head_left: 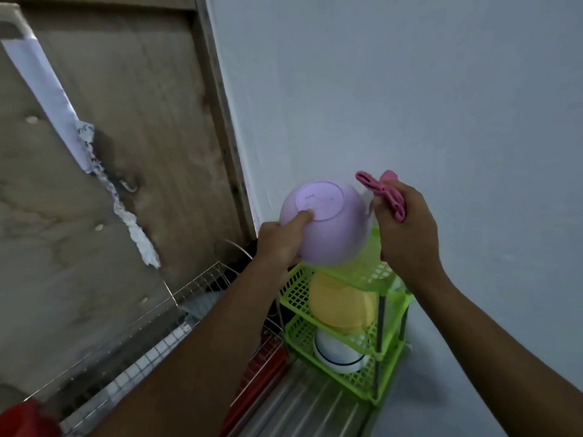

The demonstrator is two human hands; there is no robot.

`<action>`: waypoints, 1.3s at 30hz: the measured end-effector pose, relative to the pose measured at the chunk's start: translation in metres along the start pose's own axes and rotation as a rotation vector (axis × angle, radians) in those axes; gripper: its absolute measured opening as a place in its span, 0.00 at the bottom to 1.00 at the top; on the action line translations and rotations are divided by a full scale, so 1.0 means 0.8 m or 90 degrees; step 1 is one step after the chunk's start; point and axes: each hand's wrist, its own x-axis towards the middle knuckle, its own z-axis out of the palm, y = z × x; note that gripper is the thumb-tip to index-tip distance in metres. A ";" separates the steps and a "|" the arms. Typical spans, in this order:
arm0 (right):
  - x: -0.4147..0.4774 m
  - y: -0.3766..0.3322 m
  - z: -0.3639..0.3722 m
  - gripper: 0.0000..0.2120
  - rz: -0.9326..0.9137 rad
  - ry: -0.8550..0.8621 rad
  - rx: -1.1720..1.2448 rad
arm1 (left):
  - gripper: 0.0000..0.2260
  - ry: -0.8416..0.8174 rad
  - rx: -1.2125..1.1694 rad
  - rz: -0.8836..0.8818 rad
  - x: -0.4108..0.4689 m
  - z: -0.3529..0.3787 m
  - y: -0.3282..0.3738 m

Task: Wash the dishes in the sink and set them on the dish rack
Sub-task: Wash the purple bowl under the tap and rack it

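Observation:
My left hand (280,241) holds a lilac plastic bowl (334,228) upside down, thumb lying on its base and fingers under its rim. The bowl sits just over the top shelf of a green plastic dish rack (356,272) in the corner. Just right of the bowl, my right hand (407,228) grips a crumpled pink cloth (391,193). A yellow bowl (344,304) lies face down on the rack's middle shelf. On the lowest shelf rests a white bowl with a blue line (337,354).
A wire dish rack (189,294) stands to the left against a stained wall. The ribbed steel drainboard (303,405) lies below the green rack. A red object (25,417) shows at the bottom left. A pale wall closes the right side.

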 end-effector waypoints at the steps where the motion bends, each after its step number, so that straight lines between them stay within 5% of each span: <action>1: 0.002 0.000 -0.001 0.08 0.001 0.000 0.016 | 0.30 0.004 0.032 0.010 0.006 0.006 0.002; 4: 0.009 0.001 -0.001 0.11 0.031 -0.002 0.049 | 0.36 -0.016 0.122 0.025 0.014 0.026 0.007; 10: 0.022 -0.009 0.002 0.13 0.066 -0.040 0.129 | 0.30 -0.015 0.199 0.003 0.030 0.034 0.004; 14: 0.021 -0.039 0.018 0.10 0.160 -0.107 0.317 | 0.34 -0.009 0.239 0.033 0.011 0.020 0.010; 17: 0.005 -0.072 0.046 0.10 0.329 -0.226 0.604 | 0.18 0.055 0.267 0.135 -0.020 -0.020 0.019; 21: -0.041 -0.097 0.088 0.13 0.509 -0.383 0.755 | 0.03 0.210 0.232 0.370 -0.106 -0.100 0.005; 25: -0.119 -0.114 0.150 0.16 0.637 -0.559 0.787 | 0.16 0.239 0.487 0.521 -0.197 -0.188 -0.056; 32: -0.317 -0.170 0.226 0.14 0.839 -0.850 0.667 | 0.09 0.487 0.590 0.472 -0.315 -0.307 -0.152; 39: -0.491 -0.225 0.226 0.10 0.965 -0.906 0.624 | 0.08 0.683 0.458 0.279 -0.431 -0.375 -0.227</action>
